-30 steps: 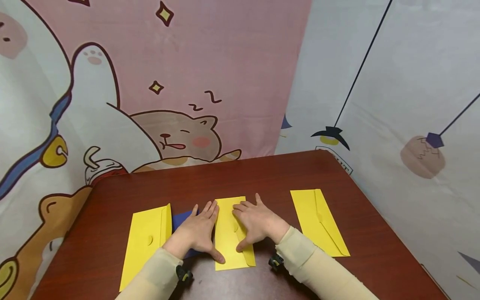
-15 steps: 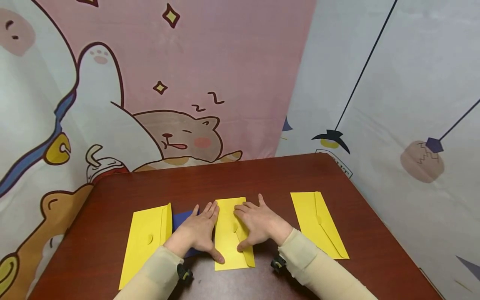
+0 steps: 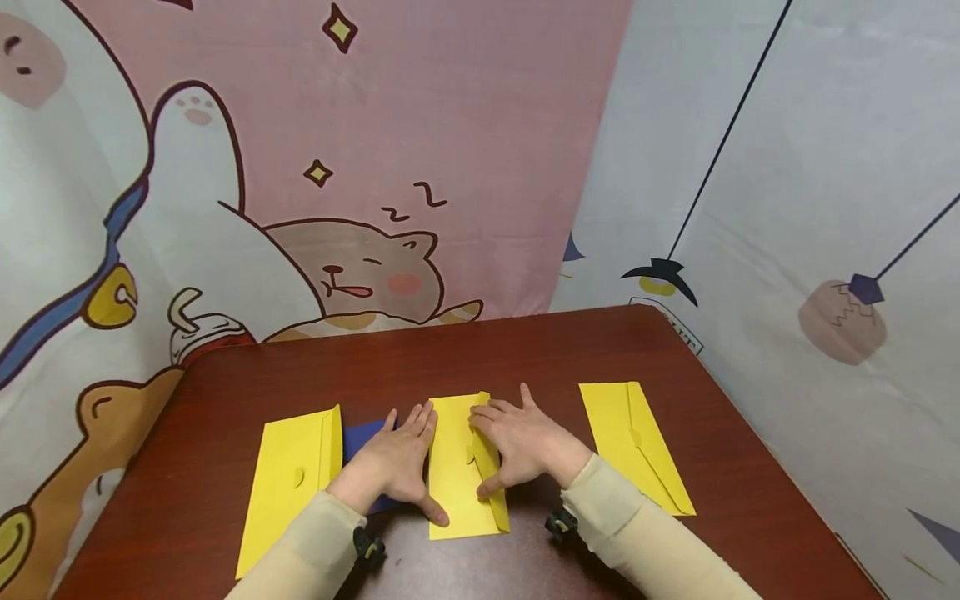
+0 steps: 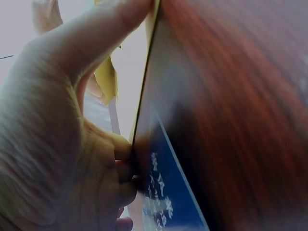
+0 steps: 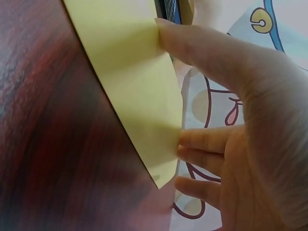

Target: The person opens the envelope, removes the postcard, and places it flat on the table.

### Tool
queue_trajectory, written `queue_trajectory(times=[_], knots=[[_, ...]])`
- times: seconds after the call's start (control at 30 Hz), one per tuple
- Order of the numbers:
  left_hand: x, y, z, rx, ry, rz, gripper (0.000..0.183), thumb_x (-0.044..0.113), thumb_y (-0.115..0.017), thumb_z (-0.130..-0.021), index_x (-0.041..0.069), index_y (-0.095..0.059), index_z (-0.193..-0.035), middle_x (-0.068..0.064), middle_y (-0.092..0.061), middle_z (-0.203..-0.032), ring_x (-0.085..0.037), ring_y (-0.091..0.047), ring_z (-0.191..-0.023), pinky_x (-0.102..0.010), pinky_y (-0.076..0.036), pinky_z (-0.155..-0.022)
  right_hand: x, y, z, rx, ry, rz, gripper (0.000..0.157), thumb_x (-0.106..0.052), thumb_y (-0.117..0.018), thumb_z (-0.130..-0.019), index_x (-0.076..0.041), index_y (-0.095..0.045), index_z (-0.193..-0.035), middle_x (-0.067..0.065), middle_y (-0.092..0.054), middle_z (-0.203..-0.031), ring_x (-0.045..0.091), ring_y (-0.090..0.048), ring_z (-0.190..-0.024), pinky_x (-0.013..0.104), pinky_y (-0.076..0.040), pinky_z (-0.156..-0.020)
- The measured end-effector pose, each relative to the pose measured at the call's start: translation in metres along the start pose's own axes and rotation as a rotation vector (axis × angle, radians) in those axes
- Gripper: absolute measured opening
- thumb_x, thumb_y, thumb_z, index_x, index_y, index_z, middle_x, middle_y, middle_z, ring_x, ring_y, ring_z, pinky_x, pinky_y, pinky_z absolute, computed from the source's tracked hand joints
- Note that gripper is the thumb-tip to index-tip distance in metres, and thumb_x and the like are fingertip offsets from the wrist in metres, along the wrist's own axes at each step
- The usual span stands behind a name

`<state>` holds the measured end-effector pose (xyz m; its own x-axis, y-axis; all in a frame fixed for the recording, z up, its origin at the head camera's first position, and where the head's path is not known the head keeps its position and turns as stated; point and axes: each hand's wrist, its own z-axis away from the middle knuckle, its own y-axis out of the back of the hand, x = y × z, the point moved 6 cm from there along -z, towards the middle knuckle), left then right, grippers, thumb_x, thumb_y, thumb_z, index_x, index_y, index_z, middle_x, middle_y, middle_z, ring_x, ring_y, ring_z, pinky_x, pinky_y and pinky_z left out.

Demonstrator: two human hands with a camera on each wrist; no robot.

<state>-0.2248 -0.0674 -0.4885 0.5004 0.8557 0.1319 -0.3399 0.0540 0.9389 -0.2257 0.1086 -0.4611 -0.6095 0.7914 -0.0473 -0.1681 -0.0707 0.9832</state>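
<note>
A yellow envelope (image 3: 454, 492) lies lengthwise between the two hands. My left hand (image 3: 396, 465) rests along its left side, fingers straight and spread, the thumb on its near part. The envelope's flap (image 3: 491, 477) stands raised along the right side. At the flap's free edge are the thumb and fingertips of my right hand (image 3: 520, 442), fingers extended and apart. In the right wrist view the flap (image 5: 130, 82) rises off the table, with thumb and fingertips touching its upper edge. A blue item (image 3: 364, 436) lies partly hidden under the left hand; in the left wrist view its blue face (image 4: 168, 192) shows white marks.
Another yellow envelope (image 3: 288, 475) lies at the left beside the blue item, and a third yellow envelope (image 3: 637, 446) lies at the right. The dark red-brown table (image 3: 540, 350) has a cartoon-printed cloth (image 3: 480, 167) behind it.
My right hand has moved slightly to the right, and the middle envelope's flap has lifted further. My left hand has stayed where it was.
</note>
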Motion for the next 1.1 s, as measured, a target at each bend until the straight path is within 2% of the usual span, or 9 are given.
queue_trajectory(times=[0.37, 1.1], knots=[[-0.001, -0.001, 0.0, -0.009, 0.008, -0.002, 0.163, 0.096, -0.075, -0.052, 0.002, -0.012, -0.168, -0.015, -0.004, -0.176, -0.03, -0.01, -0.161, -0.059, -0.009, -0.126, 0.009, 0.006, 0.011, -0.004, -0.007, -0.044, 0.111, -0.078, -0.077, -0.075, -0.015, -0.047, -0.161, 0.002, -0.041, -0.167, 0.03, -0.035, -0.154, 0.077, -0.01, -0.117], [-0.002, -0.002, -0.001, 0.003, -0.005, 0.003, 0.163, 0.096, -0.076, -0.051, 0.003, -0.013, -0.169, -0.015, -0.004, -0.176, -0.03, -0.01, -0.161, -0.059, -0.01, -0.126, 0.026, 0.008, 0.026, 0.015, -0.03, -0.118, 0.111, -0.073, -0.082, -0.074, -0.011, -0.047, -0.16, 0.004, -0.042, -0.166, 0.031, -0.035, -0.154, 0.077, -0.008, -0.117]])
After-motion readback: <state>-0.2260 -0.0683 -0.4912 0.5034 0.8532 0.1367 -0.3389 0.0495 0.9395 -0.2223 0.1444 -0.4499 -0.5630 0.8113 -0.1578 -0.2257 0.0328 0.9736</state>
